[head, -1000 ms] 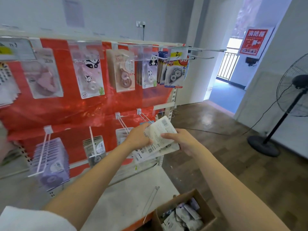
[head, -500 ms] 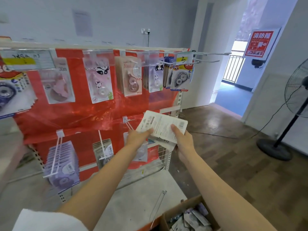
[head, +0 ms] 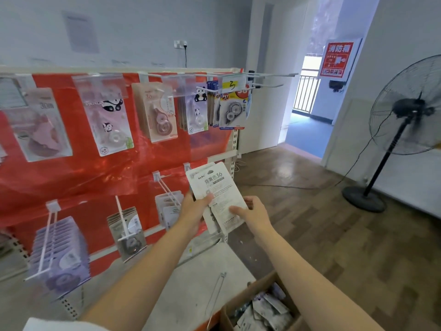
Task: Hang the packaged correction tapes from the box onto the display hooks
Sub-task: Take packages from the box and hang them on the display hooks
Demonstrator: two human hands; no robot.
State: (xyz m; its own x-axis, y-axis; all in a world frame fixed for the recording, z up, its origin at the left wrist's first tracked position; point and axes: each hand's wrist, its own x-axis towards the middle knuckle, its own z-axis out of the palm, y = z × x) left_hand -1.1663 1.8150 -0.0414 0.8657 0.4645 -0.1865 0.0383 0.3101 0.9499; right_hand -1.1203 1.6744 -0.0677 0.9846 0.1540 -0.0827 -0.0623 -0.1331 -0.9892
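While the packs (head: pixel 216 194) are being held up in front of the red rack, the step in hand looks like getting one pack ready for a hook. A small stack of white packs, back side up, is being gripped by the left hand (head: pixel 194 207), with the thumb lying over the top card. The lower edge of the stack is being pinched by the right hand (head: pixel 253 212).

An empty hook (head: pixel 188 167) is sticking out just behind the stack, at about 11 o'clock from it. More packs are lying in the box (head: pixel 260 306), low at 5 o'clock from the hands, on the edge of the counter (head: pixel 202 271).

Next, the hole at the top of one pack is probably being lined up with that hook, so the pack can be slid on. The hole itself cannot be made out.

Since the earlier frame, the stack is being held more upright, and the right hand is being kept lower on it.
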